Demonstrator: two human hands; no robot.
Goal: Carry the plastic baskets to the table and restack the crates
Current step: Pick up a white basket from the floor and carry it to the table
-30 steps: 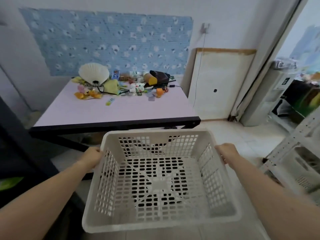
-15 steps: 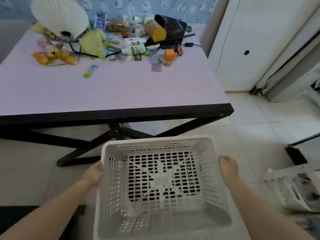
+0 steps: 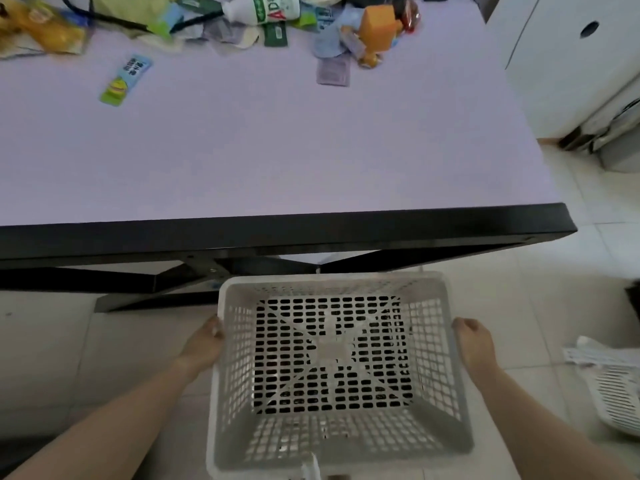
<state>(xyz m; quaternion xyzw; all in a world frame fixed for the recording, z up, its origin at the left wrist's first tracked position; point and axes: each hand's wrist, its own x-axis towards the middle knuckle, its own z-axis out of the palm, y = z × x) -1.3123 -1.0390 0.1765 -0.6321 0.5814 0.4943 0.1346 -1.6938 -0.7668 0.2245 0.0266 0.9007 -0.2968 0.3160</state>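
Observation:
I hold a white perforated plastic basket (image 3: 436, 358) in front of me, low in the view, just short of the table's near edge. My left hand (image 3: 204, 344) grips its left rim and my right hand (image 3: 474, 344) grips its right rim. The basket has nothing in it. The table (image 3: 277, 150) has a pale lilac top with a black edge and black crossed legs; its near half is bare.
Clutter lies along the table's far side: a white bottle (image 3: 266, 8), an orange box (image 3: 377, 27), wrappers and a green-blue sachet (image 3: 124, 79). Another white basket (image 3: 613, 389) lies on the tiled floor at right. A white cabinet (image 3: 571, 64) stands beyond the table's right end.
The view has closed in on the table and tilted down. The basket, still held by both hands, now sits just before the table's near edge.

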